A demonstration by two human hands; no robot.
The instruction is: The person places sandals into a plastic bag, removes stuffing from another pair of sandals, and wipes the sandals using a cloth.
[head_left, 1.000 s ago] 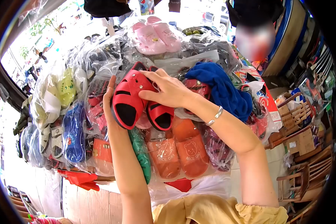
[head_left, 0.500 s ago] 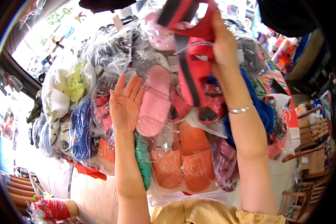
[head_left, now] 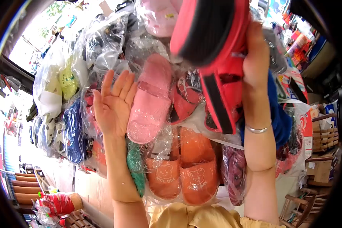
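Raised at the upper right, my right hand (head_left: 256, 60) grips a pair of red and black sandals (head_left: 226, 64); its fingers are mostly hidden behind them. One sole faces me at the top, partly cut off by the view's edge. My left hand (head_left: 116, 104) is open, palm up and fingers stretched out, holding nothing. It lies beside a pink slipper (head_left: 150, 100) in clear plastic. Below are orange slippers (head_left: 197, 171) in a clear bag, printed with a bear and "NICE DAY". Another red and black sandal (head_left: 184, 98) lies between the pink slipper and the held pair.
Bagged footwear is heaped around my hands: a blue shoe (head_left: 74, 131), a yellow-green item (head_left: 68, 83), pink clogs (head_left: 159, 17) and a purple pair (head_left: 233, 173). Wooden stools (head_left: 300, 207) stand at the lower right. A red-wrapped roll (head_left: 60, 203) lies at lower left.
The red sandals have come closer to me and turned, so a black sole shows more. My right hand has shifted right. My left hand stays open, slightly further left in view.
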